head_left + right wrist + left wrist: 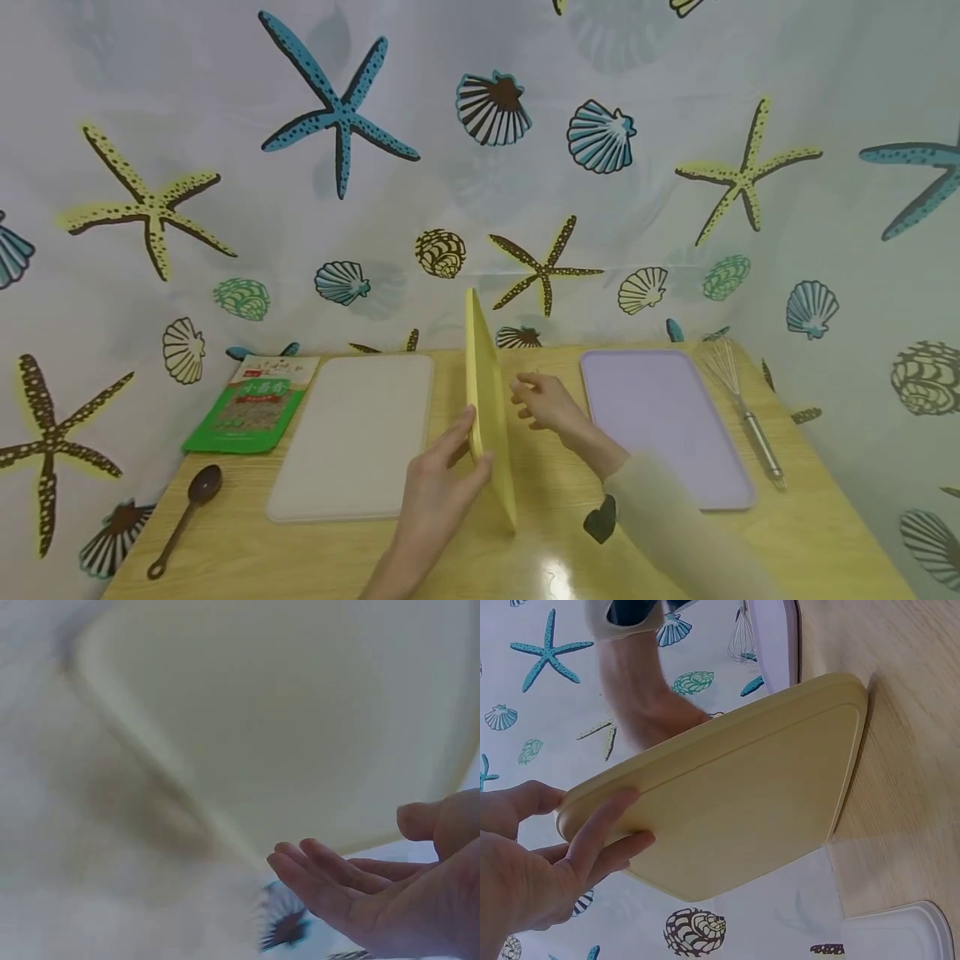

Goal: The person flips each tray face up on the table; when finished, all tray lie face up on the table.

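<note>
A yellow rectangular tray [491, 417] stands on its edge in the middle of the table, seen nearly edge-on in the head view. My left hand [444, 479] grips its near upper edge, thumb on one face and fingers on the other. In the left wrist view that hand [547, 851] pinches a corner of the tray [742, 791], whose opposite end meets the wood. To the right of the tray, my right hand [551, 404] is held up with loosely bent fingers and nothing in it. The right wrist view shows this hand [375, 892] palm up beside the tray's face [277, 712].
A white tray [352, 442] lies left of centre, a lilac tray [663, 425] right. Beyond the lilac tray is a whisk [753, 425]. A green food pouch [251, 408] and a dark spoon [191, 504] lie at far left. A patterned curtain [420, 167] hangs behind the table [585, 550].
</note>
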`<move>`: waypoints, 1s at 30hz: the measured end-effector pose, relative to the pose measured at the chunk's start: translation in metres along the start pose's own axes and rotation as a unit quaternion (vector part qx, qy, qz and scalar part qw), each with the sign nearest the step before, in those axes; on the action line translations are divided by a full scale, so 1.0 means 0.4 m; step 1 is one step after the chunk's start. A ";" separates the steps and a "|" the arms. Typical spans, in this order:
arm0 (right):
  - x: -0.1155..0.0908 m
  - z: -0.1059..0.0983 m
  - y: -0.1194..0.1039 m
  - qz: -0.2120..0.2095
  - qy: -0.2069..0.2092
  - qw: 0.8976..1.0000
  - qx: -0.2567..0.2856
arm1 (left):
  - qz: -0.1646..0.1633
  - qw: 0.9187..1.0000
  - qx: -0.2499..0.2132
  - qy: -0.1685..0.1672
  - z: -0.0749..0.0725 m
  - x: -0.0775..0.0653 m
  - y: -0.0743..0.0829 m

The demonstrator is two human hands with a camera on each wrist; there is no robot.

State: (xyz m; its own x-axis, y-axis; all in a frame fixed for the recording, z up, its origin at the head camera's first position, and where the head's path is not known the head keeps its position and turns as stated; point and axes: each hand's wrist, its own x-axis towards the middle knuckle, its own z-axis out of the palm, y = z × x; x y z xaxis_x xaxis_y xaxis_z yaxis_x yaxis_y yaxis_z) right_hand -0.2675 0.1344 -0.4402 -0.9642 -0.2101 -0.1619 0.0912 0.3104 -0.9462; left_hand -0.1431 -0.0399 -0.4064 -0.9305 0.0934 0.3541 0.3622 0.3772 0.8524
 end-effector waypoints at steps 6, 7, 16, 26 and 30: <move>0.000 0.029 0.136 0.027 -0.009 0.998 -0.056 | -0.064 0.997 -0.033 0.020 -0.024 -0.010 -0.009; -0.001 0.033 0.148 0.031 -0.017 0.998 -0.047 | -0.081 0.995 -0.048 0.023 -0.028 -0.011 -0.010; -0.006 0.014 0.188 0.022 -0.037 0.999 -0.015 | -0.149 0.978 -0.143 0.021 -0.066 -0.011 -0.032; -0.012 -0.024 0.202 0.097 -0.039 0.991 0.085 | -0.211 0.946 -0.241 -0.045 -0.120 0.017 -0.053; -0.021 -0.040 0.206 0.102 -0.028 0.990 0.091 | -0.212 0.948 -0.229 -0.058 -0.123 0.017 -0.078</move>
State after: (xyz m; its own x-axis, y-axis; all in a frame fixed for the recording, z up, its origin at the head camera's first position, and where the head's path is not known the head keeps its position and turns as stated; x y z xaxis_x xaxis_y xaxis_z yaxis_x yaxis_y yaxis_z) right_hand -0.2557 0.1766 -0.5122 -0.9062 -0.2125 -0.3655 0.3313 0.1801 -0.9262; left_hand -0.1580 -0.0962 -0.4119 -0.9879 0.1335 -0.0791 -0.0843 -0.0338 0.9959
